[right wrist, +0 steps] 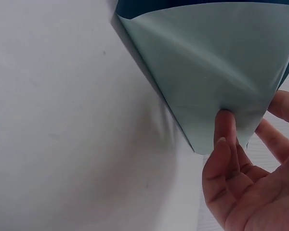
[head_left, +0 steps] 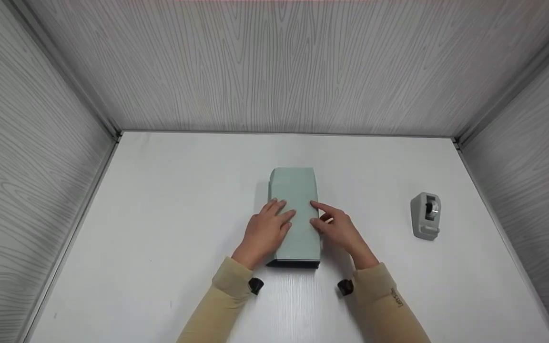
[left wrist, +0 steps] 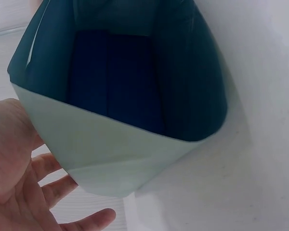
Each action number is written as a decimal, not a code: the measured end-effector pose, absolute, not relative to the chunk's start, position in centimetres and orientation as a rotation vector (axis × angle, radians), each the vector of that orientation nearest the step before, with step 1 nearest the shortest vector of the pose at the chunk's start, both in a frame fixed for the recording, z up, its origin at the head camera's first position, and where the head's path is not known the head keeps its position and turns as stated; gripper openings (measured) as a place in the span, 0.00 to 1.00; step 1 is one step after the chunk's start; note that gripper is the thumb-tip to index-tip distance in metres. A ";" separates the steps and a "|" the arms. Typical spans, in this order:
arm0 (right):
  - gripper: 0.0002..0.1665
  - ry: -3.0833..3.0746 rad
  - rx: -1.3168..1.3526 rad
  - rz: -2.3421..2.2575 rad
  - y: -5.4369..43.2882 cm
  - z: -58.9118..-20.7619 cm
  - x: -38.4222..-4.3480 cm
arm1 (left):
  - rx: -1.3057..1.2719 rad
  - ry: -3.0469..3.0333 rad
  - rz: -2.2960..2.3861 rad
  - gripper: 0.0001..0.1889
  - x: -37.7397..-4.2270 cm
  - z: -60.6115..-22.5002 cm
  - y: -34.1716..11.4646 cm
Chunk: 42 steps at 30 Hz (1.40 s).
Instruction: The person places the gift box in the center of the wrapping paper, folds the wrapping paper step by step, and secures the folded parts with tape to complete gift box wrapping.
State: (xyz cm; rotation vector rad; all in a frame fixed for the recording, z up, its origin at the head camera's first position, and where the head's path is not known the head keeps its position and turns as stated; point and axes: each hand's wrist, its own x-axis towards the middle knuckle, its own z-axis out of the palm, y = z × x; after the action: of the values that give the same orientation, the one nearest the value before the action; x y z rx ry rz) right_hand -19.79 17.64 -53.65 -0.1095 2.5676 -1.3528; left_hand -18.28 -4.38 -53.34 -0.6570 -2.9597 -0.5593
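Pale green wrapping paper (head_left: 300, 238) forms a long sleeve in the middle of the table in the head view. Through its open end, in the left wrist view, a dark blue box (left wrist: 130, 82) shows deep inside. My left hand (head_left: 262, 233) lies on the paper's top and left edge with its fingers spread. On the opposite side, the thumb and forefinger of my right hand (head_left: 341, 228) touch the paper's right edge, apart from each other. One bent finger (right wrist: 225, 125) presses the paper's side in the right wrist view.
A grey tape dispenser (head_left: 426, 216) with a roll of tape stands on the white table (head_left: 169, 209) to the right. Grey wood-grain panels (head_left: 284, 66) enclose the table at the back and on both sides.
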 end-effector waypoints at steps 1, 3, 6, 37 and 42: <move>0.31 2.565 -0.118 -1.348 17.7 -53.6 -19.7 | -0.656 -2.958 -0.560 0.19 -18.3 -53.3 -4.4; 0.31 2.546 -0.138 -1.364 17.9 -53.6 -19.5 | -0.650 -2.964 -0.561 0.19 -18.3 -53.3 -4.5; 0.32 2.499 -0.163 -1.415 18.6 -53.6 -19.1 | -0.643 -2.964 -0.581 0.19 -18.3 -53.3 -4.5; 0.29 2.806 0.825 -1.555 34.8 -50.5 -15.7 | -0.638 -2.954 -0.590 0.19 -18.6 -53.1 -4.6; 0.29 2.819 0.973 -1.495 36.8 -51.1 -16.1 | -0.643 -2.953 -0.605 0.19 -18.5 -53.1 -4.6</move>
State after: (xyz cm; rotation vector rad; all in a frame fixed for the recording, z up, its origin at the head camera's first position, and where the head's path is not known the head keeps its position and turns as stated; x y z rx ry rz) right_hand -16.07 36.79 -51.10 0.9731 2.8194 -1.4953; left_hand -18.50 -4.57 -53.09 -0.6431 -2.9534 -0.6048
